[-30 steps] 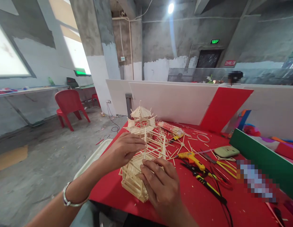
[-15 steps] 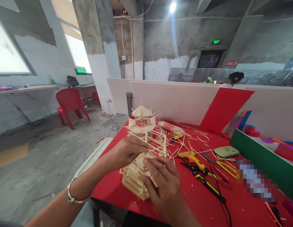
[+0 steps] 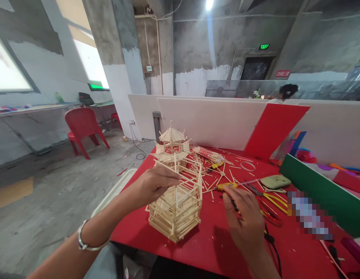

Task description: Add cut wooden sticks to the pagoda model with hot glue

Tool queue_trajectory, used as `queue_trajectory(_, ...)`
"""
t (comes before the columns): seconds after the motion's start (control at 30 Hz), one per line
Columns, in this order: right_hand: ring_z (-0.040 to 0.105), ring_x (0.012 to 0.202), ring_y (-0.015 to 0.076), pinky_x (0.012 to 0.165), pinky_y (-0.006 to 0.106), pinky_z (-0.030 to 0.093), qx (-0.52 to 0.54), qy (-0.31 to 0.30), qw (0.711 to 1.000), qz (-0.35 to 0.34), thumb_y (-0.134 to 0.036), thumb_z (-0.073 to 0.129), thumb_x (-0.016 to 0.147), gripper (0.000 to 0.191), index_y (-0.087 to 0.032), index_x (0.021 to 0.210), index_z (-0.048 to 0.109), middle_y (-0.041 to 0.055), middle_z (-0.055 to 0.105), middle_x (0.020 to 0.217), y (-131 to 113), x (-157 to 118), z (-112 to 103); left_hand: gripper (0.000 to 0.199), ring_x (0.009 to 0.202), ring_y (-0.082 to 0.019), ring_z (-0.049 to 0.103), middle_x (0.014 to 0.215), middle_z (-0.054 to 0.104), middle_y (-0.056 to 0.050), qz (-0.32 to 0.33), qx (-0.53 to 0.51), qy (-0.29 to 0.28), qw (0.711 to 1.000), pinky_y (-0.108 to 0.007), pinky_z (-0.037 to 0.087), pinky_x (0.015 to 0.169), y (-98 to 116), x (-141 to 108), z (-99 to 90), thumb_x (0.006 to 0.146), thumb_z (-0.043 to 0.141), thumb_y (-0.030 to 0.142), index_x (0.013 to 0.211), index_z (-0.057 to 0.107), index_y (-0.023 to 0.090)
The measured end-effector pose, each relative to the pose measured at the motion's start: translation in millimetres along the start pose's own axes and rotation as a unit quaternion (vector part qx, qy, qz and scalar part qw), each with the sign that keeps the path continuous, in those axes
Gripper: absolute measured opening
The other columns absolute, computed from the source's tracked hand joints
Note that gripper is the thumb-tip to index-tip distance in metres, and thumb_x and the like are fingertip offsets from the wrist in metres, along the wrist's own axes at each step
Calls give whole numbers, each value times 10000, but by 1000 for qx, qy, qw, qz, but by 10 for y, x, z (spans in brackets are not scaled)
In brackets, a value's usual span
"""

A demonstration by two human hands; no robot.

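Stick frame (image 3: 174,223), pale and many-sided, stands upright on the red bench (image 3: 209,252) near its front edge, the top level bare uprights and crosspieces. The left hand (image 3: 156,183) reaches over from the left, its grip pinched on the frame's upper part; a bracelet (image 3: 80,237) circles that wrist. The right hand (image 3: 246,217) is apart from the frame, to its right, fingers bent over the yellow glue gun (image 3: 226,186); whether that grip has closed on the gun, I cannot tell. Behind the frame stands a pagoda model (image 3: 172,135) with a pointed roof. Beside it lie a wrapped bundle of sticks (image 3: 207,154) and scattered loose pieces. Right of the gun are 1 pair of yellow-handled pliers (image 3: 275,202) and 1 pale green case (image 3: 275,181).
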State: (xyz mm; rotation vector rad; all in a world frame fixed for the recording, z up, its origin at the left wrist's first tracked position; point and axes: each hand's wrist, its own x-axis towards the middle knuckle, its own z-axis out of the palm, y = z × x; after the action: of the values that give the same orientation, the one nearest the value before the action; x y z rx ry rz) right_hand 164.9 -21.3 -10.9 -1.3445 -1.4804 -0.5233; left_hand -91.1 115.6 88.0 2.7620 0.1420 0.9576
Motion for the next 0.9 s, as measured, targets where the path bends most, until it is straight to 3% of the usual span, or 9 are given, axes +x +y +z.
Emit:
queue_trajectory(0.07,646,997,219,964,402,477,-69,-5,997,33,-226,547,954,228,-192,1132,686,80,735,1076,338,-81,-33,295,986,-178,737,1044,784,-90,-7,0,-1,1000,-280,604,844,-1,-1,-1,938,544,85,1095,766,201)
queue_trajectory(0.13,632,1047,263,990,433,456,-169,-63,977,112,-267,497,953,302,-169,1165,688,107,726,1129,687,-159,-78,290,981,-171,738,1054,782,-87,-11,-1,-2,1000,-261,603,833,-19,-3,3,933,557,93,1095,767,211)
queue_trajectory(0.23,584,1177,327,987,439,439,-278,-249,880,293,-269,444,922,450,-100,1305,607,178,665,1264,1121,-241,-143,276,972,-162,739,1064,781,-78,-11,-2,-2,1000,-233,597,823,-62,-1,13,919,584,89,1081,770,212)
queue_trajectory(0.3,611,1151,346,917,429,468,-280,-322,832,354,-320,443,912,474,-79,1284,612,214,673,1228,1313,-268,-148,254,960,-157,740,1057,781,-77,-5,1,-1,1000,-222,592,817,-77,6,16,913,599,88,1060,773,200)
queue_trajectory(0.33,640,1101,352,863,426,483,-271,-341,822,368,-354,445,909,464,-89,1235,642,217,697,1169,1382,-275,-134,240,952,-155,741,1050,781,-78,-1,4,-3,1000,-220,590,816,-75,10,14,914,603,92,1050,773,193)
queue_trajectory(0.43,700,941,338,733,392,489,-233,-389,803,387,-428,455,894,405,-176,1064,721,167,749,1001,1526,-281,-40,212,940,-155,741,1025,785,-81,9,16,-5,1000,-233,589,819,-42,21,1,925,597,104,1025,770,174)
queue_trajectory(0.53,715,851,291,708,344,476,-187,-428,798,380,-458,483,881,354,-227,938,745,110,763,901,1629,-282,75,220,962,-167,735,1031,783,-86,4,30,-11,999,-262,594,819,3,28,-15,938,572,101,1022,765,168)
queue_trajectory(0.67,710,859,275,714,312,465,-152,-442,805,365,-504,550,859,364,-215,947,753,110,762,880,1743,-310,170,220,953,-178,735,1021,782,-100,8,31,-15,999,-284,595,807,53,54,-27,960,549,119,1013,760,152)
queue_trajectory(0.9,686,773,229,677,279,437,-121,-444,813,357,-373,540,867,291,-185,922,755,82,750,821,1931,-368,242,219,904,-183,740,977,782,-116,23,23,-13,999,-292,589,772,46,75,-27,969,540,128,950,758,143)
